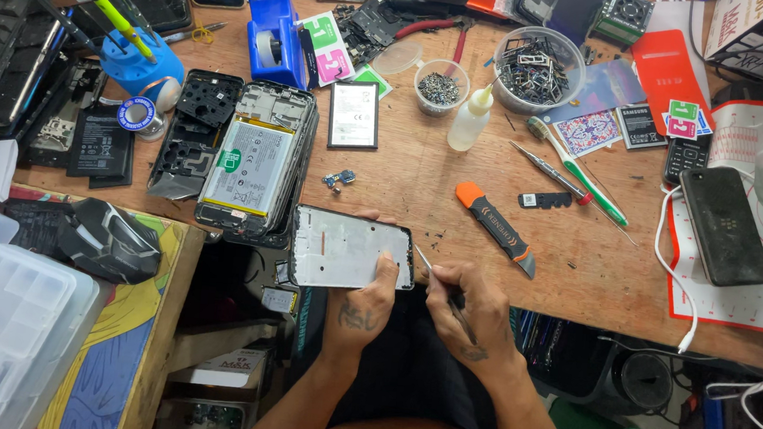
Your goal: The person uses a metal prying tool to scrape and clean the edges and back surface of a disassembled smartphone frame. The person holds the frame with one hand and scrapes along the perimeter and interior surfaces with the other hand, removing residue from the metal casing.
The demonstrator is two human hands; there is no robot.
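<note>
From the head camera, the person is working at the front edge of a wooden workbench, holding a stripped phone frame flat, partly over the edge. The left hand is gripping its right end, fingers curled underneath and the thumb pressed on the pale inner face. The right hand is pinching a thin metal pick pen-style, fingers closed around the shaft, with the tip touching or just beside the frame's right edge. The step in hand appears to be picking or scraping at that edge; judging from the pose, what comes next is calling for a steady frame and a light, shallow tip angle so the tool is not slipping.

Containers are sitting further back. 1 small clear cup is holding dark, tiny screws. Beside it, 1 larger clear tub is holding small metal trays and brackets. A loose clear lid is lying to the left. A blue cup-shaped stand is holding several screwdrivers upright. A squeeze bottle is standing near the cup; its contents cannot be told. An orange utility knife is lying just right of the frame, and another opened phone with its battery showing is lying to the left.
</note>
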